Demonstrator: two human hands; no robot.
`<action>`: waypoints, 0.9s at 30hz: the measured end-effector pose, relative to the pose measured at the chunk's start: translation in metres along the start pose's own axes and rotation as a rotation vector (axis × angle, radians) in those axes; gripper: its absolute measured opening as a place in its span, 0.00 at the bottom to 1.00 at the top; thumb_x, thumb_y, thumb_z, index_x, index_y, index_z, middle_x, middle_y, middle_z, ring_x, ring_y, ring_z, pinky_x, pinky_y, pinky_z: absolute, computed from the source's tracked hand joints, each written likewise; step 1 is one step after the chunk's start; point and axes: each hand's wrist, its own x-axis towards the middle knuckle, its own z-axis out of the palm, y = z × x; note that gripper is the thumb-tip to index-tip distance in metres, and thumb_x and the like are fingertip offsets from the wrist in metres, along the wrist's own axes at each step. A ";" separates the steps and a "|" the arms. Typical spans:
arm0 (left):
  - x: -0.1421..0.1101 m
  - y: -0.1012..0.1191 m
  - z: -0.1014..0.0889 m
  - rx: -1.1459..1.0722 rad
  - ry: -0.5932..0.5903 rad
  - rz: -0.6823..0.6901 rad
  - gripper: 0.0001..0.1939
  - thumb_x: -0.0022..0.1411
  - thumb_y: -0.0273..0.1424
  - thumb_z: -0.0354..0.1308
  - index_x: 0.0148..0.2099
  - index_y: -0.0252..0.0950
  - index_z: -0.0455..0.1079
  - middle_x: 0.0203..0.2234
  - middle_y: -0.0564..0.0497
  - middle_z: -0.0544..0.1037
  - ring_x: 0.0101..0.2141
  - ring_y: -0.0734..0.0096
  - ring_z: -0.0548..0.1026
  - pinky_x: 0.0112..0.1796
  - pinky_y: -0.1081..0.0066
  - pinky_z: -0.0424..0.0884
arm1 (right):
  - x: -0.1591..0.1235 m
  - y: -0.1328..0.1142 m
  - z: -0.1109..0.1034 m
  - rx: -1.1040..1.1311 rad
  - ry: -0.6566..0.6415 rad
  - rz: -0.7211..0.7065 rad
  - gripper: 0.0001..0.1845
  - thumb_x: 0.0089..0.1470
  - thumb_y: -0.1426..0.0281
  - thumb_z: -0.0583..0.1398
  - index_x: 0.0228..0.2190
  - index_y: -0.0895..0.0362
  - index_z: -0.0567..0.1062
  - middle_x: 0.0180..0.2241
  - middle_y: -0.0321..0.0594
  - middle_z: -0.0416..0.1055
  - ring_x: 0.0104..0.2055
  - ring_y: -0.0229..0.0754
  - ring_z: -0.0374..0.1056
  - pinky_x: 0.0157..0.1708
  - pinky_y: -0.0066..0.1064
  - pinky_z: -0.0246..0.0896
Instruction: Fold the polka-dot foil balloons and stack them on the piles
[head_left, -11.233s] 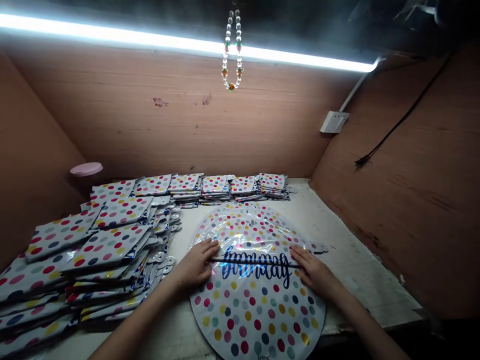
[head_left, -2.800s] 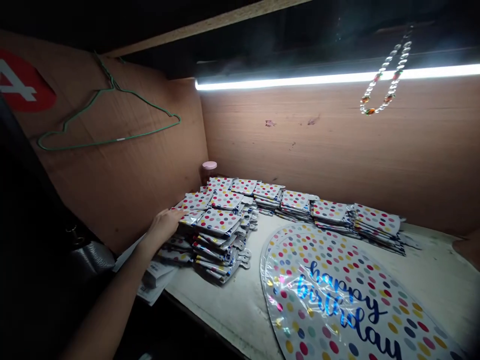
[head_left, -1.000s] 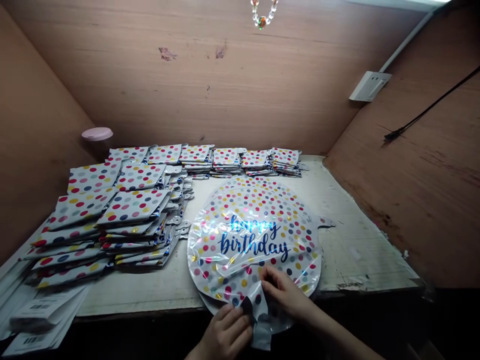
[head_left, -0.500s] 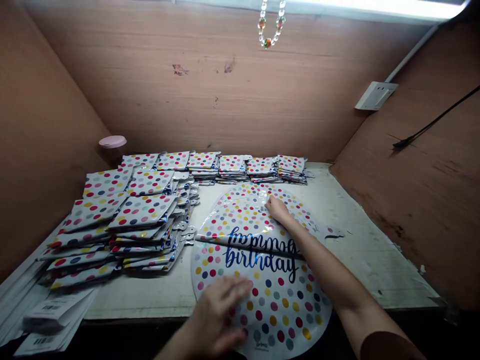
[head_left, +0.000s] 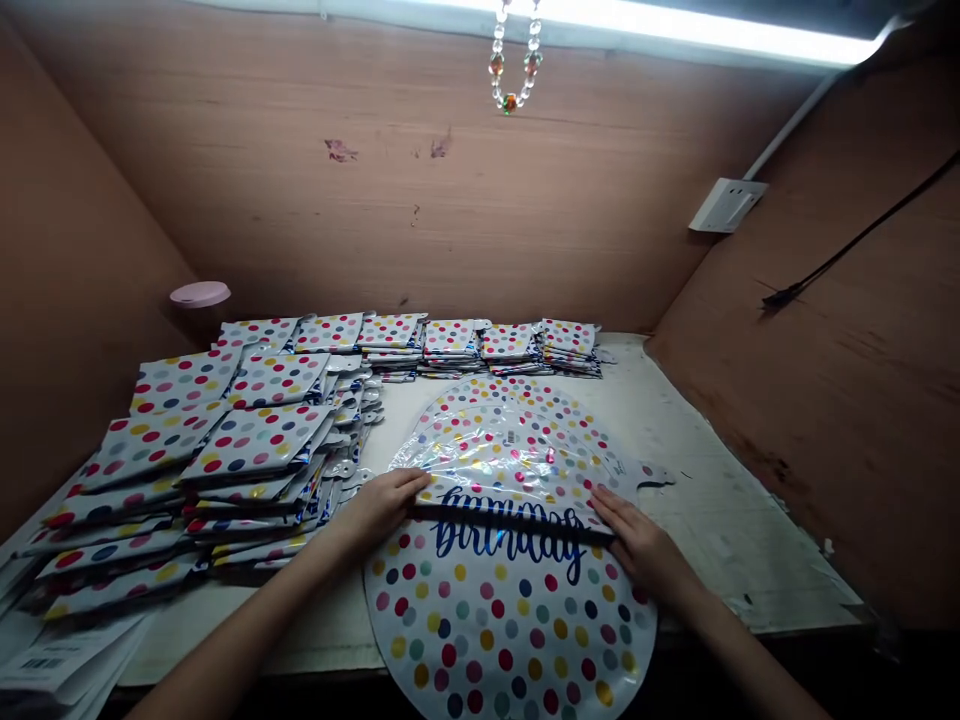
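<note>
A flat, round foil balloon (head_left: 517, 640) with coloured dots and blue "birthday" lettering lies in front of me. Its far part is folded over toward me, and a dark crease runs across beside the lettering. Its tail points right. My left hand (head_left: 394, 500) is closed on the left end of the fold, fingertips on top. On the right end of the fold lies my right hand (head_left: 641, 545), its fingers stretched out flat on the foil and the thumb apart. The balloon's near edge hangs past the table edge.
Stacks of folded dotted balloons (head_left: 255, 440) stand at the left, with a row of more stacks (head_left: 450, 338) along the back wall. Labelled white papers (head_left: 67, 660) lie at the front left. A pink-lidded container (head_left: 200, 294) stands in the back left corner. A black cable (head_left: 862, 235) hangs at the right wall.
My left hand has moved up from the near part of the balloon to the left end of the fold. My right hand has come down from the far part to the right end.
</note>
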 end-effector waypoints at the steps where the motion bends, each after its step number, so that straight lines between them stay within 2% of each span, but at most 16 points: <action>1: -0.002 -0.006 -0.001 -0.058 0.030 -0.036 0.22 0.59 0.22 0.47 0.53 0.38 0.70 0.51 0.45 0.74 0.50 0.63 0.73 0.52 0.61 0.69 | -0.003 0.007 0.000 0.048 0.022 -0.009 0.30 0.53 0.79 0.49 0.58 0.57 0.64 0.61 0.44 0.59 0.63 0.46 0.53 0.60 0.43 0.55; 4: 0.000 -0.020 -0.006 -0.296 0.049 -0.196 0.21 0.52 0.21 0.48 0.45 0.37 0.74 0.46 0.48 0.77 0.48 0.64 0.74 0.52 0.61 0.68 | -0.001 0.017 -0.009 0.291 0.059 0.031 0.24 0.58 0.74 0.49 0.55 0.54 0.68 0.57 0.43 0.65 0.60 0.44 0.59 0.59 0.42 0.57; 7: 0.008 -0.026 -0.017 -0.465 0.002 -0.305 0.17 0.49 0.23 0.50 0.41 0.37 0.74 0.44 0.48 0.78 0.47 0.61 0.74 0.51 0.61 0.68 | 0.008 0.022 -0.022 0.509 0.015 0.114 0.16 0.57 0.68 0.55 0.46 0.54 0.75 0.52 0.45 0.70 0.56 0.48 0.63 0.56 0.43 0.59; 9: 0.013 -0.027 -0.025 -0.496 -0.038 -0.341 0.14 0.52 0.27 0.51 0.40 0.37 0.73 0.42 0.48 0.78 0.45 0.60 0.75 0.49 0.62 0.69 | 0.014 0.024 -0.029 0.621 -0.040 0.162 0.12 0.56 0.64 0.57 0.38 0.54 0.77 0.52 0.45 0.70 0.56 0.49 0.64 0.55 0.43 0.60; 12: 0.023 -0.025 -0.029 -0.443 -0.021 -0.419 0.12 0.60 0.36 0.48 0.40 0.38 0.70 0.37 0.50 0.78 0.40 0.63 0.75 0.42 0.68 0.71 | 0.026 0.027 -0.031 0.715 -0.019 0.272 0.17 0.59 0.57 0.52 0.36 0.55 0.74 0.46 0.46 0.73 0.49 0.48 0.68 0.48 0.38 0.65; 14: 0.034 -0.023 -0.024 -0.326 0.044 -0.513 0.14 0.64 0.39 0.44 0.42 0.39 0.67 0.35 0.50 0.78 0.37 0.64 0.76 0.38 0.70 0.70 | 0.039 0.029 -0.026 0.575 0.049 0.398 0.22 0.59 0.52 0.48 0.35 0.55 0.71 0.38 0.44 0.74 0.42 0.46 0.71 0.41 0.34 0.67; 16: 0.053 -0.024 -0.017 -0.200 0.102 -0.618 0.15 0.66 0.38 0.41 0.46 0.39 0.64 0.35 0.49 0.77 0.37 0.63 0.75 0.37 0.70 0.69 | 0.059 0.032 -0.020 0.351 0.092 0.547 0.24 0.61 0.53 0.42 0.34 0.55 0.69 0.33 0.43 0.73 0.37 0.45 0.70 0.37 0.32 0.66; 20: 0.101 -0.031 -0.012 -0.044 0.117 -0.758 0.16 0.67 0.34 0.41 0.52 0.36 0.62 0.35 0.43 0.77 0.38 0.56 0.75 0.38 0.64 0.69 | 0.109 0.041 -0.011 0.109 0.075 0.776 0.22 0.64 0.60 0.40 0.41 0.56 0.68 0.34 0.46 0.72 0.38 0.47 0.69 0.37 0.34 0.63; 23: 0.126 -0.017 -0.012 0.053 0.127 -0.815 0.19 0.66 0.33 0.41 0.55 0.32 0.61 0.41 0.36 0.75 0.44 0.48 0.74 0.42 0.56 0.68 | 0.139 0.050 -0.007 0.017 -0.011 0.909 0.20 0.65 0.63 0.43 0.44 0.58 0.69 0.37 0.51 0.72 0.40 0.48 0.69 0.38 0.37 0.63; 25: 0.133 0.010 -0.005 0.129 0.164 -0.737 0.23 0.65 0.34 0.44 0.60 0.32 0.57 0.52 0.33 0.68 0.54 0.45 0.66 0.50 0.51 0.63 | 0.151 0.055 -0.007 -0.006 -0.090 0.950 0.16 0.64 0.63 0.49 0.44 0.59 0.70 0.41 0.49 0.71 0.42 0.46 0.69 0.40 0.39 0.65; 27: 0.137 0.047 0.011 0.193 0.118 -0.465 0.28 0.62 0.36 0.50 0.63 0.35 0.54 0.61 0.37 0.59 0.61 0.46 0.55 0.57 0.50 0.53 | 0.160 0.060 -0.010 -0.015 -0.153 0.959 0.15 0.62 0.63 0.55 0.47 0.58 0.70 0.46 0.45 0.69 0.44 0.43 0.68 0.43 0.40 0.67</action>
